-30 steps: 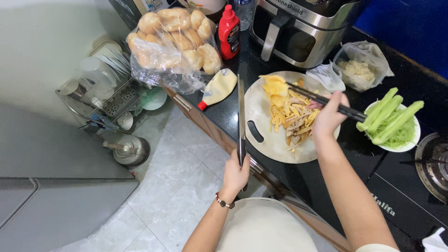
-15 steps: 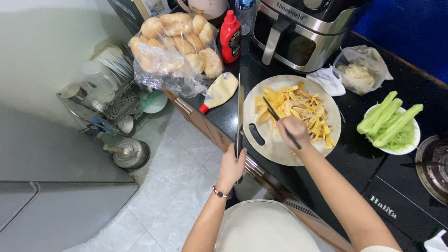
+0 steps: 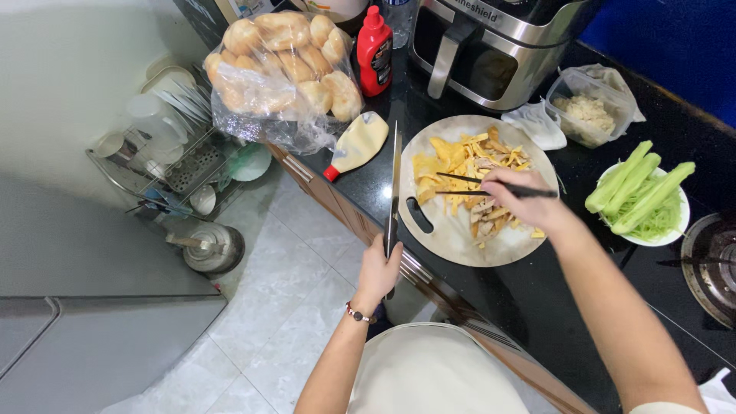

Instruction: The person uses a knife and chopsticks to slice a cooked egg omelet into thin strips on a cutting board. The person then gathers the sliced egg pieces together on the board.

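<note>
My left hand (image 3: 379, 270) grips the handle of a long knife (image 3: 395, 180), whose blade points away from me along the left edge of a round cutting board (image 3: 452, 238). On the board lies a pile of yellow egg strips and brownish meat strips (image 3: 469, 165). My right hand (image 3: 521, 197) holds dark chopsticks (image 3: 491, 184) flat over the food, their tips pointing left into the yellow strips.
A plastic bag of bread rolls (image 3: 280, 65), a red sauce bottle (image 3: 374, 52) and a lying squeeze bottle (image 3: 356, 144) sit at the counter's left. An air fryer (image 3: 491, 46) stands behind the board. A bowl of cucumber sticks (image 3: 642, 199) sits right. A dish rack (image 3: 176, 153) stands on the floor.
My right hand came back from the right side of the board to over the food, and the chopsticks turned to point left. My left hand and the knife stayed in place.
</note>
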